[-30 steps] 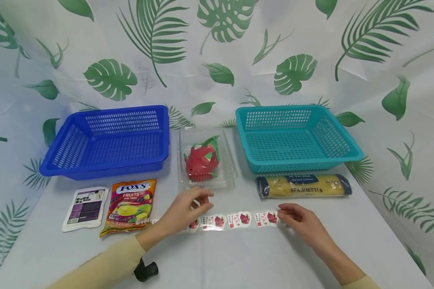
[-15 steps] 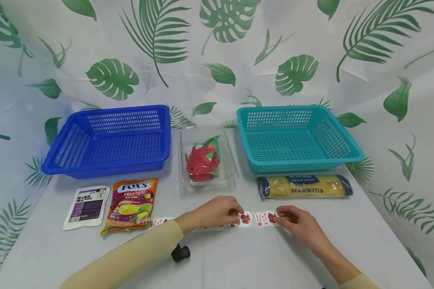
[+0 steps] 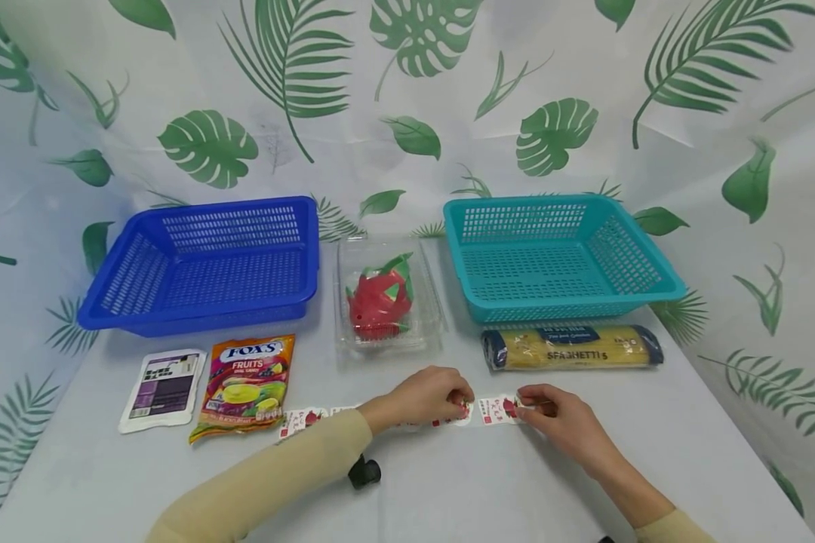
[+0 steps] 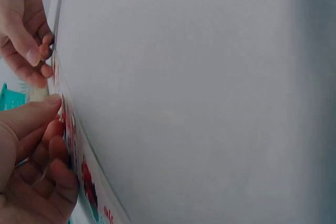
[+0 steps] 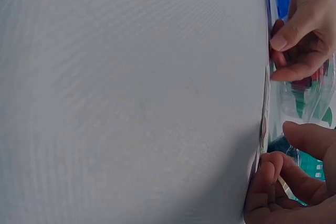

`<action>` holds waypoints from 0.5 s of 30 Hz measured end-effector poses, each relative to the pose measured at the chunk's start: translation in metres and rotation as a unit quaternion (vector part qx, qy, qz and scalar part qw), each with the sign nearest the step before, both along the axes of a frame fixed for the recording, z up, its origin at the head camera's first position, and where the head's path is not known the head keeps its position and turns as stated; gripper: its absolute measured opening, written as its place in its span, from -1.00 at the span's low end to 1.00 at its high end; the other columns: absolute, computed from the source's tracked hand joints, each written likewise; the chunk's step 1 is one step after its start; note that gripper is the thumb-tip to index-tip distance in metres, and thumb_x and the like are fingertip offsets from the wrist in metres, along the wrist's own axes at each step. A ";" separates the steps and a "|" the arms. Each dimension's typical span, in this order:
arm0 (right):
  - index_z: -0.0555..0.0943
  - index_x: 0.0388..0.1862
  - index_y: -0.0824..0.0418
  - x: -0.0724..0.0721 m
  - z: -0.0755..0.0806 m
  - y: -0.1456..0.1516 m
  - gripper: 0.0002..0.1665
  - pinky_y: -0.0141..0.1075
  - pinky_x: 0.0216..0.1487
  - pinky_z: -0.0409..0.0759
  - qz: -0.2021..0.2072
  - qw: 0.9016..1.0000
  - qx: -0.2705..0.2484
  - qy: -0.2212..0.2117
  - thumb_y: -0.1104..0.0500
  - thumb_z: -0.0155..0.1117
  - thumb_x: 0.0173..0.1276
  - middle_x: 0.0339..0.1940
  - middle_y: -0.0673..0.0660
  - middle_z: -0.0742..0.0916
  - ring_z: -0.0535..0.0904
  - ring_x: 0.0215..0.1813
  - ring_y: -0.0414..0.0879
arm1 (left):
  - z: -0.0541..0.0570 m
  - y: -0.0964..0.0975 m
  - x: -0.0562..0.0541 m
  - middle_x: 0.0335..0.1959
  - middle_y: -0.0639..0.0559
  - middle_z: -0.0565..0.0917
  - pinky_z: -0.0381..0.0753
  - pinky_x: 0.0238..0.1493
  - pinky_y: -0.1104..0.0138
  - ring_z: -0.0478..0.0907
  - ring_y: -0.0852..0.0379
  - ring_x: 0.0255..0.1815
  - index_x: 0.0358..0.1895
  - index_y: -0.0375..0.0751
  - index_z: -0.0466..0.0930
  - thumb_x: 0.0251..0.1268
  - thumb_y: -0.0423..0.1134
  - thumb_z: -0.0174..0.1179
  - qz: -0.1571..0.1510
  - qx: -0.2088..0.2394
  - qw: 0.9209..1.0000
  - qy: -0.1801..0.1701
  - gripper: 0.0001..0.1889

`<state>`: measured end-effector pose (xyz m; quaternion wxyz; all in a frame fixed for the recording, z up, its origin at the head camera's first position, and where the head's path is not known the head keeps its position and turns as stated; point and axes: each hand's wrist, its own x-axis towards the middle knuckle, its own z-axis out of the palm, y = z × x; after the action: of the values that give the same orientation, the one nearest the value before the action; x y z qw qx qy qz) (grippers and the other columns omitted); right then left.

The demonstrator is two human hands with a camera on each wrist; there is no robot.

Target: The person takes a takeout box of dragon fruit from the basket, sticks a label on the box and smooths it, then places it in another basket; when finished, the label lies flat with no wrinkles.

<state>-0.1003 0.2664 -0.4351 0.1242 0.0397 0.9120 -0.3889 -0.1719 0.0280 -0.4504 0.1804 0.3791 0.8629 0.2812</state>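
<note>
A strip of white stickers [image 3: 496,410] printed with red dragon fruit lies across the table on a clear backing. My left hand [image 3: 424,396] is over the strip, thumb and fingers bent with the tips right at a sticker's right end; I cannot tell whether they pinch it. It covers part of the stickers beneath. My right hand [image 3: 567,422] holds the strip's right end between thumb and fingers. In the left wrist view the left hand [image 4: 37,161] has its fingertips at the strip's edge [image 4: 86,182], below the right hand [image 4: 23,35].
A clear plastic box [image 3: 417,332] holds a red dragon fruit [image 3: 379,303], between a blue basket [image 3: 210,313] and a teal basket [image 3: 570,308]. Spaghetti [image 3: 573,348] lies before the teal one. A Fox's candy bag [image 3: 247,385] and a white-and-purple pack [image 3: 163,388] lie left.
My left hand has moved right along the strip, from its middle to the second sticker from the right end. My right hand has stayed at the right end.
</note>
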 end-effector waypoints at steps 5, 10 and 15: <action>0.57 0.15 0.33 -0.002 -0.002 -0.001 -0.50 -0.32 -0.28 0.57 0.006 1.000 -0.003 0.002 0.07 0.37 0.32 -0.07 0.13 0.70 0.59 -0.09 -0.05 | 0.000 0.005 0.004 -0.41 0.25 0.49 0.39 -0.32 0.52 0.39 0.34 -0.37 -0.10 -0.05 0.71 0.26 -0.21 0.34 0.020 -0.012 1.000 0.006 -0.83; 0.57 0.14 0.36 -0.003 -0.003 0.001 -0.49 -0.31 -0.30 0.57 0.006 1.000 0.008 0.006 0.09 0.37 0.31 -0.09 0.14 0.70 0.59 -0.12 -0.06 | 0.001 0.005 0.006 -0.41 0.24 0.49 0.39 -0.33 0.51 0.38 0.34 -0.37 -0.12 -0.04 0.70 0.27 -0.21 0.34 0.029 -0.013 0.999 0.000 -0.85; 0.59 0.10 0.37 -0.004 -0.003 0.002 -0.53 -0.30 -0.31 0.56 0.008 1.000 0.027 0.013 0.12 0.38 0.30 -0.14 0.11 0.69 0.59 -0.15 -0.07 | 0.000 0.005 0.006 -0.42 0.23 0.48 0.38 -0.35 0.50 0.38 0.34 -0.39 -0.12 -0.05 0.70 0.27 -0.21 0.34 0.034 -0.008 0.999 -0.010 -0.85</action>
<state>-0.1042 0.2682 -0.4379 0.1146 0.0309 0.9240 -0.3634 -0.1655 0.0331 -0.4505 0.1820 0.3450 0.8757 0.2845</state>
